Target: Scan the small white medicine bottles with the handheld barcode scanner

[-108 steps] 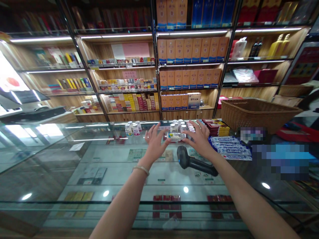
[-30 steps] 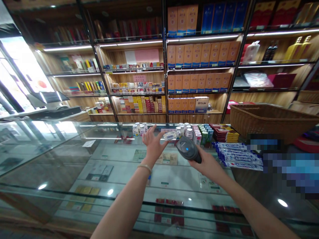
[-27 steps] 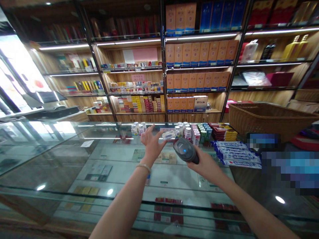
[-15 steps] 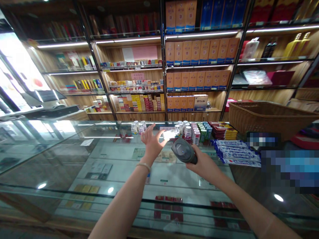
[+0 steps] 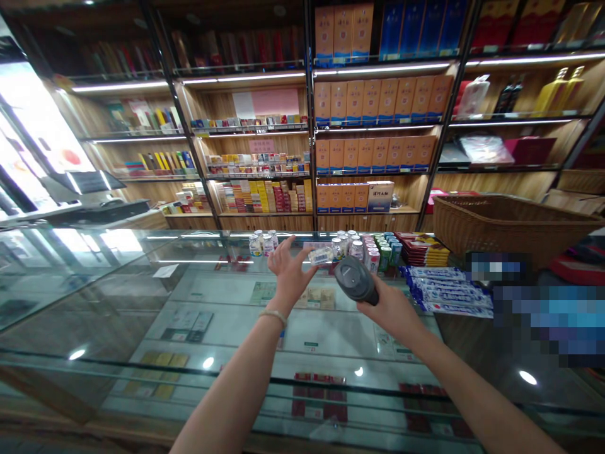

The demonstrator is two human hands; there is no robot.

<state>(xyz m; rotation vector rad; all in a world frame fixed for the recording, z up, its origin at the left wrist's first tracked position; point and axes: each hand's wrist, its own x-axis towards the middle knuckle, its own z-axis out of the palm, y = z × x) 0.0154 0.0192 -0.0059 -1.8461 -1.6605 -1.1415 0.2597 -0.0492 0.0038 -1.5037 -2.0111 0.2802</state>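
Note:
My left hand [image 5: 290,272] grips a small clear bottle [image 5: 321,256] between thumb and fingers, tipped on its side with a barcode label facing me. My right hand [image 5: 390,309] is wrapped round a dark grey barcode scanner [image 5: 354,279], its head just right of the bottle and a little nearer to me. Behind them, small white-capped bottles [image 5: 356,250] stand in a group on the glass counter [image 5: 227,296]. A second group of bottles [image 5: 263,242] stands left of my left hand.
Right of the bottles are small cartons [image 5: 385,252], red and yellow packets [image 5: 424,248] and blue-white sachets [image 5: 449,291]. A wicker basket [image 5: 510,221] sits at the right. Boxed goods [image 5: 373,154] fill shelves behind. A dark monitor [image 5: 92,183] stands far left.
The bright light on the bottle is gone, and its barcode label now shows. My right hand has drawn the scanner slightly right and up. My left hand has barely moved.

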